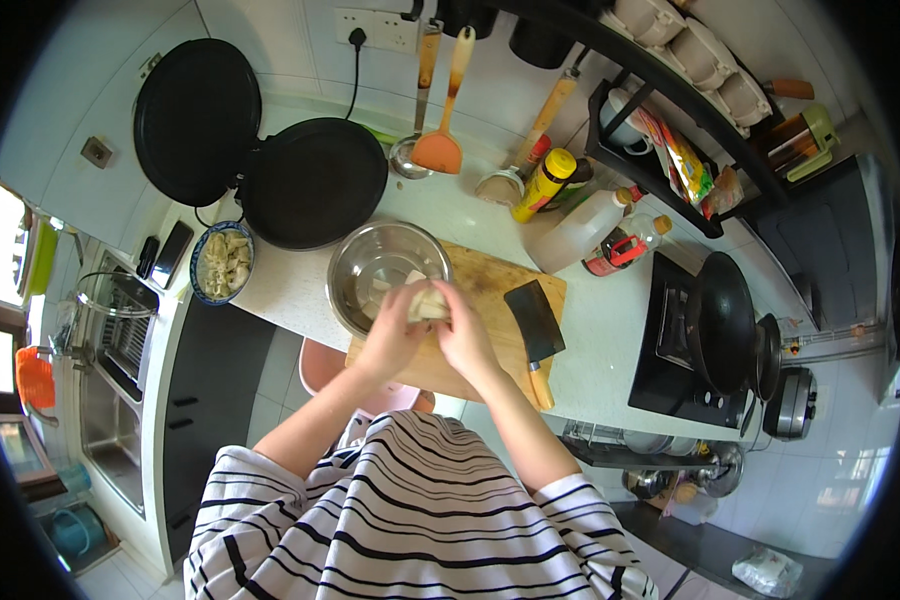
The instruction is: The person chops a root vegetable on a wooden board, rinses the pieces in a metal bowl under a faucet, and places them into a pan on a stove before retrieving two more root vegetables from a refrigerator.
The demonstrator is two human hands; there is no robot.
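Observation:
Both my left hand (390, 330) and my right hand (463, 330) are closed around a cluster of pale cut food pieces (429, 306), over the right rim of a steel mixing bowl (341, 289). Similar pale pieces (381, 286) lie inside the bowl. The bowl overlaps the left edge of a wooden cutting board (487, 270). To the right of my hands a cleaver (535, 321) with a wooden handle rests on the board, its handle towards me. What exactly the food is, I cannot tell.
Left of the bowl stands a blue-patterned bowl (244, 285) of pale-green food. Behind it lies an open electric griddle (311, 184). Bottles, among them a yellow one (544, 186), stand behind the board. At right, a wok (720, 322) sits on the stove; a pink bin (321, 365) is below the counter.

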